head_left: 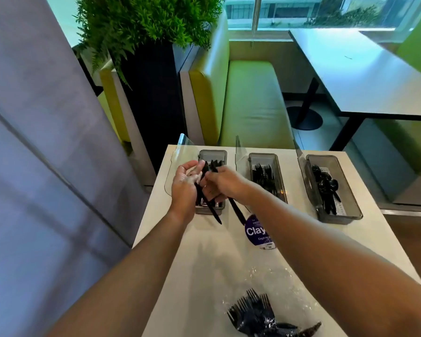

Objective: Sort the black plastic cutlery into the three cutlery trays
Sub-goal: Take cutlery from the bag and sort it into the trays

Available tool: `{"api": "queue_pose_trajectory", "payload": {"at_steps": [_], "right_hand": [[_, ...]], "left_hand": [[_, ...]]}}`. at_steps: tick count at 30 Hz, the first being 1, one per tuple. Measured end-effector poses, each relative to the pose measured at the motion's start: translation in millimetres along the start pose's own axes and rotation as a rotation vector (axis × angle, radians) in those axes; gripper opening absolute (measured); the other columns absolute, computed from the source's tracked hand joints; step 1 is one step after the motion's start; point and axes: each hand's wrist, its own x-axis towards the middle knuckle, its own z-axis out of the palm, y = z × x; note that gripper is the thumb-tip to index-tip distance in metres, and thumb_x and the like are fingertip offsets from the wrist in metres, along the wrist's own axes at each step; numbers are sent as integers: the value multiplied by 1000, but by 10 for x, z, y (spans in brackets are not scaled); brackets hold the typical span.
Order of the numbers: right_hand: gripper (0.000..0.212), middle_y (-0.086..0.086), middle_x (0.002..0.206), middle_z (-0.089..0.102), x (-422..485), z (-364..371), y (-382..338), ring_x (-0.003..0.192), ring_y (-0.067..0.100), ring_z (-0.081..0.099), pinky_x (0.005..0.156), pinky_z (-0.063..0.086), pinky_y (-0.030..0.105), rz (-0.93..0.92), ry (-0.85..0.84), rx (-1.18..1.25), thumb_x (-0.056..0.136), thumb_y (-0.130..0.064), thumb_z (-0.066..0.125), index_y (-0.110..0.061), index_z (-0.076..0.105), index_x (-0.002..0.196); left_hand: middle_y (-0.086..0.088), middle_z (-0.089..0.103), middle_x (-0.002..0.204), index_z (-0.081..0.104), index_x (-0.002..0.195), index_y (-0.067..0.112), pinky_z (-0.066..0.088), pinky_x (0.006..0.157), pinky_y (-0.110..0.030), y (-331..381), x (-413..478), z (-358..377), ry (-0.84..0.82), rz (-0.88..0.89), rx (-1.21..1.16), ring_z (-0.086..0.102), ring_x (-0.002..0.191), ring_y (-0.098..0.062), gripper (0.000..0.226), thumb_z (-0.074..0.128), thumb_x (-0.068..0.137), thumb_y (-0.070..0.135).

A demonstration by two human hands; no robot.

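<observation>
Both hands over left tray (212, 155): left hand (184, 188) and right hand (220, 183) fingers gripping knife bundle (210, 205). Risk: handles overhang tray's near wall (loose grip), knives spill onto surface (204, 251). Forks (253, 312) unsorted, well nearer than tray.

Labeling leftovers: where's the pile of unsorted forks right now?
Head view, bottom right: the forks lie on clear plastic wrap at the table's near edge, below the right forearm.

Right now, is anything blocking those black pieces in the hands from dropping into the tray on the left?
Nothing visible does. Both hands hold the black cutlery directly over the left tray, whose clear lid stands tipped open to the side.
</observation>
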Motion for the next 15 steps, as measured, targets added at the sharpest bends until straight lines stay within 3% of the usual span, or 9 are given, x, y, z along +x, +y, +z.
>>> {"api": "queue_pose_trajectory", "payload": {"at_steps": [3,5,8,10,13,15], "right_hand": [[34,15,70,64,-75,173,121,55,25,62,51,55,32,62,-97,167,109,-22,38,-4,58,90],[35,9,64,53,-93,248,181,51,20,51,52,45,33,81,-134,249,109,-28,38,-8,58,89],[41,-2,54,40,-52,297,186,41,10,34,43,30,25,77,-3,377,107,-43,43,-15,57,81],[44,-4,50,40,17,304,175,38,10,33,39,28,21,54,139,495,102,-51,50,-17,52,74],[43,-3,50,40,112,271,183,42,14,37,42,37,27,29,311,649,95,-51,63,-16,47,76],[41,-1,50,41,165,266,203,41,14,41,47,46,31,2,366,694,97,-47,62,-13,46,82]], "left_hand": [[-3,69,119,57,120,17,55,91,-36,57,-54,-50,27,27,143,67,109,-25,20,59,100,14],[4,66,123,55,126,20,52,92,-32,54,-75,-134,16,26,253,64,107,-17,26,59,101,25],[-1,62,134,46,136,26,48,105,-44,16,-119,-252,-97,-92,264,64,119,-16,50,58,95,53],[-5,66,129,51,134,22,51,94,-45,-18,-201,-330,-189,-195,274,67,111,-23,60,55,91,63],[-15,69,110,58,130,10,56,82,-45,-88,-341,-410,-384,-305,346,70,97,-34,52,49,100,53],[-16,68,105,57,128,7,56,75,-41,-151,-410,-433,-454,-327,392,71,85,-31,41,50,104,39]]}}
